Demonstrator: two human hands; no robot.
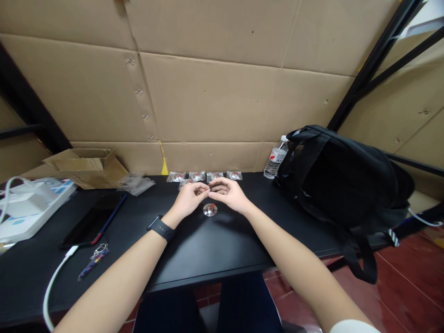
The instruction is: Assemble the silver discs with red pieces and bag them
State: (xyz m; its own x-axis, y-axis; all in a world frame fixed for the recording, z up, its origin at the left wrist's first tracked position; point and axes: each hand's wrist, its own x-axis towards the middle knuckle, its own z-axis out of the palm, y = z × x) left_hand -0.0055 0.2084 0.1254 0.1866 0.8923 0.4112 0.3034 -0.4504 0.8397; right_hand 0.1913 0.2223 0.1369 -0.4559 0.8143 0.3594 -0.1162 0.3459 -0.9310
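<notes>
My left hand [190, 199] and my right hand [229, 195] meet above the middle of the black table, fingertips pinched together. Something small, with a bit of red at the tips, is between them; its kind is too small to make out. Just below the fingers is a shiny round metal disc [210, 211] with a red mark near its top edge. Behind the hands, several clear plastic packets [234, 175] with silvery round pieces and red bits lie in a row. One more packet [185, 183] is partly hidden by my left hand.
To the left are a paper bag [92, 169], empty-looking clear bags [136, 184], a phone [95, 219], a pen [109, 219], a keychain [93, 261] and a white power strip [38, 210]. A water bottle [276, 158] and black backpack [347, 180] stand right. Cardboard [208, 92] walls the back.
</notes>
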